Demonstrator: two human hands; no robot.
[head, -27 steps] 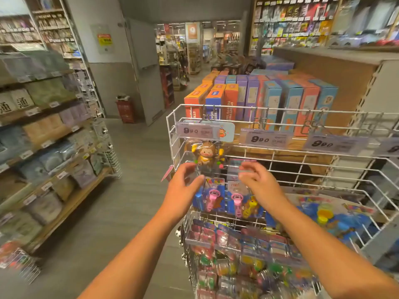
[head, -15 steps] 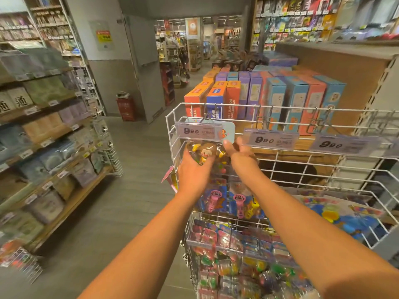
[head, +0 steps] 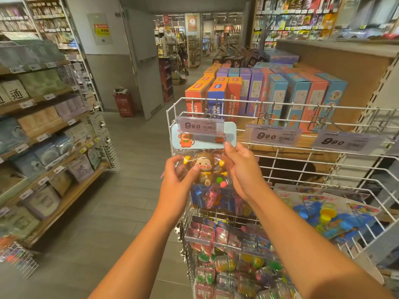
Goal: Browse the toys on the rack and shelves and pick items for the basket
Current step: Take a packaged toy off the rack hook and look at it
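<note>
A bagged brown monkey toy (head: 206,167) with a light blue header card hangs from a hook on the white wire rack (head: 280,147), under a 9.90 price tag (head: 199,125). My left hand (head: 180,180) grips the bag's left side, thumb over the monkey's face. My right hand (head: 241,169) holds the bag's right edge and the lower corner of the card. Below hang blue carded toys (head: 213,197) and small bagged colourful toys (head: 226,255). No basket is in view.
Two more 9.90 tags (head: 273,135) hang along the rack's top. Upright boxed toys (head: 269,93) stand behind it on a wooden display. Shelves of packaged goods (head: 43,134) line the left. The grey-floored aisle (head: 133,169) leads to a red bin (head: 123,102).
Both hands rose from the blue carded toys to the monkey bag and took hold of it. The bag has swung toward me, with its header card showing.
</note>
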